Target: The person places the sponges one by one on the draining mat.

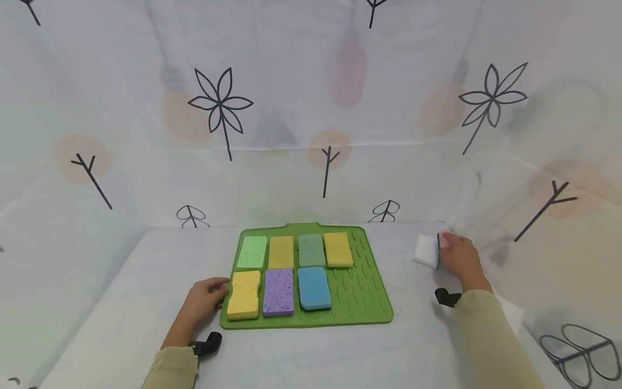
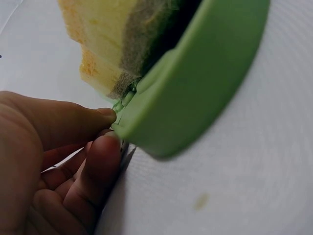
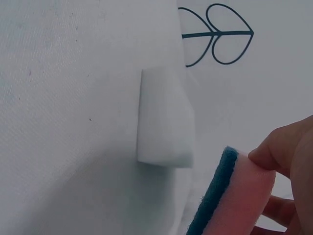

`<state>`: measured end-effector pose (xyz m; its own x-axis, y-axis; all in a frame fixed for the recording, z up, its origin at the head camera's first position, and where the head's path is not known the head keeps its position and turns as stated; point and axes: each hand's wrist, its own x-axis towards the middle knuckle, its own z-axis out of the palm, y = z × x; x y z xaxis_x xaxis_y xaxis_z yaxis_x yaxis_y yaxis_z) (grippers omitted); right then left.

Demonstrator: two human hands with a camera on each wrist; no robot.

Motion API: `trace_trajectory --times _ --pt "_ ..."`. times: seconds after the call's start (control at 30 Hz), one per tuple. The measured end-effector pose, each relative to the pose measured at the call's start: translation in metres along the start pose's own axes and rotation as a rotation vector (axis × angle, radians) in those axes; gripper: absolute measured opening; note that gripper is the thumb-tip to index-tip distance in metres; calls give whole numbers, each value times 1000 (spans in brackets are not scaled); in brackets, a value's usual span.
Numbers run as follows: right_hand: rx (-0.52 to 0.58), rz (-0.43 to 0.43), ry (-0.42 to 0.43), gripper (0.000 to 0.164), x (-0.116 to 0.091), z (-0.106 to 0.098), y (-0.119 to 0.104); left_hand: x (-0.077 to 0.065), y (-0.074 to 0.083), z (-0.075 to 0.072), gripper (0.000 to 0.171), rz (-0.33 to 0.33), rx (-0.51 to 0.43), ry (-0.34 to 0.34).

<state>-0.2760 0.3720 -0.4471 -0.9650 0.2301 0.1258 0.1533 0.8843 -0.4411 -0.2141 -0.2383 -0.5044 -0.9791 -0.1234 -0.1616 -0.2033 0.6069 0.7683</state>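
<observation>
At the left edge of a green ridged mat [image 1: 359,297], my left hand [image 1: 206,297] pinches the rim; in the left wrist view the thumb [image 2: 88,120] lies on the rim's corner. My right hand [image 1: 460,259] is off to the right, holding a pink sponge [image 3: 244,196] with a dark blue scouring side. Close to its left lies a white sponge [image 1: 426,251]. On the mat are a light green sponge [image 1: 252,252], a mustard one [image 1: 281,252], a grey-green one [image 1: 311,250], a yellow one [image 1: 338,250], a wavy yellow one [image 1: 244,295], a purple one [image 1: 278,292] and a blue one [image 1: 314,288].
A white cloth covers the table [image 1: 350,356]. Behind and at both sides hangs a printed curtain [image 1: 282,183] with plant drawings. The mat's right part shows bare raised ridges.
</observation>
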Motion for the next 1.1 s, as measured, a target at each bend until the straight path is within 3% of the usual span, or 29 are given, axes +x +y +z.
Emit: trace_trajectory --times 0.4,0.7,1.1 --pt "18 -70 -19 49 -15 -12 -19 -1 1 -3 37 38 27 -4" --pt "-33 -203 2 45 -27 -11 -32 -1 -1 -2 37 30 23 -2" --pt "-24 -210 -53 45 -43 -15 -56 0 0 -1 38 27 16 4"
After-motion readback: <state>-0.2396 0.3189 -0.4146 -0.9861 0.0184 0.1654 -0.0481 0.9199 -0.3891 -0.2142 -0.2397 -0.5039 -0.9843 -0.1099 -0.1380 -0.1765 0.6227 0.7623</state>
